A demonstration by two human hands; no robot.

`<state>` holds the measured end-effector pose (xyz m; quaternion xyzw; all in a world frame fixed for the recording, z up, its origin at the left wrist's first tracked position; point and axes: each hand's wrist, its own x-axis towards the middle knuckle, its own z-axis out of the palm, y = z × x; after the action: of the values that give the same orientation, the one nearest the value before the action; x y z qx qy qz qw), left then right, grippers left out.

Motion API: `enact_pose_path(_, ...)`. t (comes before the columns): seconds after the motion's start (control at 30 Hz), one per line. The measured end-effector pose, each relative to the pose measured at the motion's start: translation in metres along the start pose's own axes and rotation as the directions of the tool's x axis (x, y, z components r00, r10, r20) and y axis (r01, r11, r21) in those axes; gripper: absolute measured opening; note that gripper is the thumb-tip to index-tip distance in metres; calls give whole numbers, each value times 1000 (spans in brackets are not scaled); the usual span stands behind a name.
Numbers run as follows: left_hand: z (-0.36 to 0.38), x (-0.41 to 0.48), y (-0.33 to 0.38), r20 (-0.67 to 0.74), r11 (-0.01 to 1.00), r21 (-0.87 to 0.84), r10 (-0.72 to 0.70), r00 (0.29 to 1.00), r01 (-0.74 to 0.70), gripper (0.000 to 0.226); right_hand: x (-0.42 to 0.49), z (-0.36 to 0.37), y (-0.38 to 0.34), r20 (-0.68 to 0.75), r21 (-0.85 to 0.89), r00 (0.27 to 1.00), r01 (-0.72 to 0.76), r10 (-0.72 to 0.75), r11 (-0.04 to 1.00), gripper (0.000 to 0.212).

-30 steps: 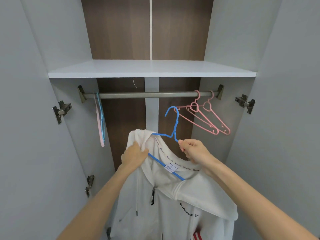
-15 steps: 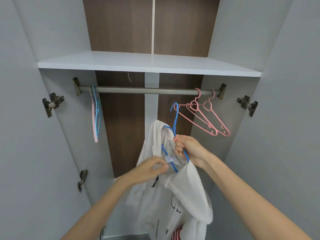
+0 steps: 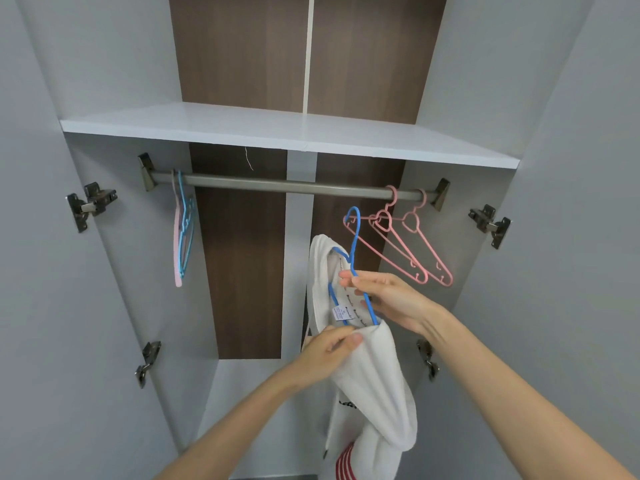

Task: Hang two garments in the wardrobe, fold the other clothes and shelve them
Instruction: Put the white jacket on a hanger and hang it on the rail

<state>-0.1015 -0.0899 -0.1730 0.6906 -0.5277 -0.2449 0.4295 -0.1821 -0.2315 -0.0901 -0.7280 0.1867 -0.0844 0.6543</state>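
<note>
A white hooded garment [image 3: 372, 386] hangs on a blue hanger [image 3: 354, 244] inside the open wardrobe, turned edge-on to me. My right hand [image 3: 388, 299] pinches the blue hanger just below its hook. My left hand [image 3: 329, 351] grips the white fabric at the collar, near the sewn-in label. The hanger's hook sits a little below the metal rail [image 3: 284, 185], not touching it. The lower part of the garment runs out of view at the bottom.
Two pink hangers [image 3: 412, 247] hang at the rail's right end, next to the blue hook. Blue and pink hangers [image 3: 181, 233] hang at the left end. A white shelf [image 3: 242, 129] lies above the rail. Door hinges [image 3: 91, 202] stick out on both sides.
The garment has turned from facing me to edge-on. My left hand dropped from the shoulder to the collar. My right hand loosened from a fist to a fingertip pinch on the hanger.
</note>
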Motion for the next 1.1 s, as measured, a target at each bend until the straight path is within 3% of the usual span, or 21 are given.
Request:
enact_pose_path(0.13,1,9,18,-154,949,-316,-46,987,-5,30,-5,-10,1,-35,-85,999,-38,35,996,21)
enact_pose_path(0.2,7,17,18,-170,970,-242,-66,983,23,34,-6,-14,2,-44,-164,999,-36,29,986,22)
enact_pose_path(0.27,13,22,12,-94,994,-92,-71,993,62,39,-6,-15,7,-49,-195,999,-24,15,981,20)
enact_pose_path(0.37,17,23,-3,13,994,-101,-37,999,38,35,-8,-12,17,-125,-125,992,-16,0,992,21)
enact_pose_path(0.43,18,22,-14,-35,986,-154,-66,997,60,21,-8,-12,21,-197,-150,980,-20,-11,988,24)
enact_pose_path(0.5,16,22,-25,-200,984,-160,-112,973,80,14,-7,-12,20,-263,-205,964,-14,-42,979,27)
enact_pose_path(0.57,11,24,-35,-323,996,-26,-91,942,87,4,-6,-14,16,-290,-202,955,9,-69,979,28)
enact_pose_path(0.67,6,30,-43,-153,917,397,110,982,-40,41,-5,-17,6,-270,-137,961,20,-57,990,26)
enact_pose_path(0.77,5,43,-44,-68,749,651,223,973,-126,51,-5,-21,-4,-213,-122,974,47,-73,991,24)
enact_pose_path(0.87,1,56,-44,-11,680,719,219,976,-145,50,-7,-24,-9,-161,-102,982,79,-95,992,23)
enact_pose_path(1.0,-2,65,-48,8,637,759,196,981,-134,29,-5,-25,-13,-160,-73,982,91,-102,993,24)
enact_pose_path(1.07,0,69,-51,-1,597,792,204,979,-124,33,-3,-26,-13,-173,-85,980,89,-103,992,25)
enact_pose_path(1.1,3,69,-53,-29,625,771,233,972,-127,36,-1,-26,-13,-182,-94,978,85,-101,992,25)
